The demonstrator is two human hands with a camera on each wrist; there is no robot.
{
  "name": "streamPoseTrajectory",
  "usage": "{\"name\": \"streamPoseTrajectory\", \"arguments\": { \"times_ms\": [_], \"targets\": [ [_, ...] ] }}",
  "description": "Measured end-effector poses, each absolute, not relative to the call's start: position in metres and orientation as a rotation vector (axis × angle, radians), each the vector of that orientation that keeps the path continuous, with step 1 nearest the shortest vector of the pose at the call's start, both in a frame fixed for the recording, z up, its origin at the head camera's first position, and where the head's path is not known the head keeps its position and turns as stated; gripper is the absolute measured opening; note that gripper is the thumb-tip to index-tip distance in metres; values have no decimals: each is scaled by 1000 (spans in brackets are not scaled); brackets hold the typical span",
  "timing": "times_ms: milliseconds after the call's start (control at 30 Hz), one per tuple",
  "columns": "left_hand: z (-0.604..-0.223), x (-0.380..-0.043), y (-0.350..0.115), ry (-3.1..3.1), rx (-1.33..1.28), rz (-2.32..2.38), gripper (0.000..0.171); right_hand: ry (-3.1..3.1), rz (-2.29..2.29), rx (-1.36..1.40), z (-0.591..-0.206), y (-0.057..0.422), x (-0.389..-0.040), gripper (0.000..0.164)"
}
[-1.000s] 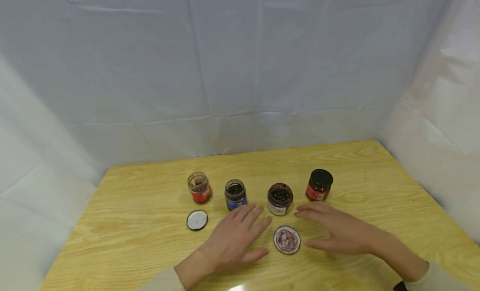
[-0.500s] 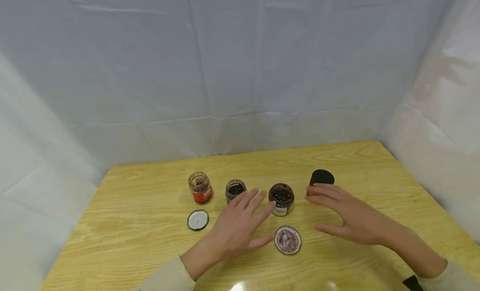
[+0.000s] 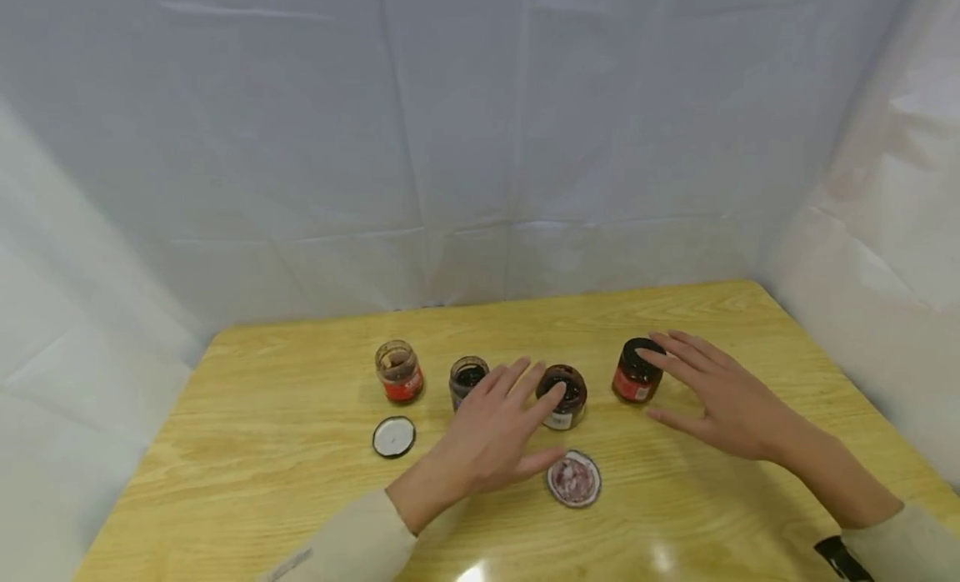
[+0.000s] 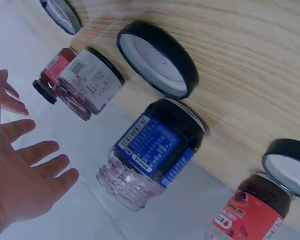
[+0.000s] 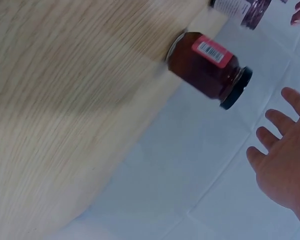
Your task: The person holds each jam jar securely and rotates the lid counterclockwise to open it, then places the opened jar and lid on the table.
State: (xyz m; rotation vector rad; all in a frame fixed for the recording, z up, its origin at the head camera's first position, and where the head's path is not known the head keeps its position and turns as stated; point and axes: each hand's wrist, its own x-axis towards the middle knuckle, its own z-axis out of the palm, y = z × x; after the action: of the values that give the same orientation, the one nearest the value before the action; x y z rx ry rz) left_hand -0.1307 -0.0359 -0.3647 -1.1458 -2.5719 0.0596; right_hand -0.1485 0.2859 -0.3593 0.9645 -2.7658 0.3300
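Note:
My left hand (image 3: pixel 491 436), fingers spread, hovers in front of two open jars and holds nothing. One is a blue-labelled jar (image 4: pixel 155 145), partly hidden by this hand in the head view; the other is a dark open jar with a white label (image 3: pixel 562 398). Beside the red-labelled jar with a black lid (image 3: pixel 637 371) is my right hand (image 3: pixel 738 407), fingers extended and overlapping the jar's lid in the head view. In the right wrist view this hand stands apart from the capped jar (image 5: pixel 205 65). A stained lid (image 3: pixel 573 479) lies upturned near my left thumb.
At the left stands another open jar with a red label (image 3: pixel 400 373), its upturned lid (image 3: pixel 394 438) in front. The left wrist view shows a further upturned lid (image 4: pixel 157 60) before the blue-labelled jar. White sheeting (image 3: pixel 465 148) rises behind the wooden table (image 3: pixel 277 449).
My right hand has moved forward and right, up to the capped jar. My left hand has drifted slightly forward and right over the open jars. The jars and lids stay put.

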Motion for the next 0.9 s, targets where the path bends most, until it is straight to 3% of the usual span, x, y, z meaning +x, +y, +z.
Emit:
{"name": "streamPoseTrajectory", "arguments": {
  "times_ms": [900],
  "targets": [
    [-373, -154, 18, -2606, -1037, 209, 73, -2936, 377, 744, -384, 324, -168, 82]
  ]
}}
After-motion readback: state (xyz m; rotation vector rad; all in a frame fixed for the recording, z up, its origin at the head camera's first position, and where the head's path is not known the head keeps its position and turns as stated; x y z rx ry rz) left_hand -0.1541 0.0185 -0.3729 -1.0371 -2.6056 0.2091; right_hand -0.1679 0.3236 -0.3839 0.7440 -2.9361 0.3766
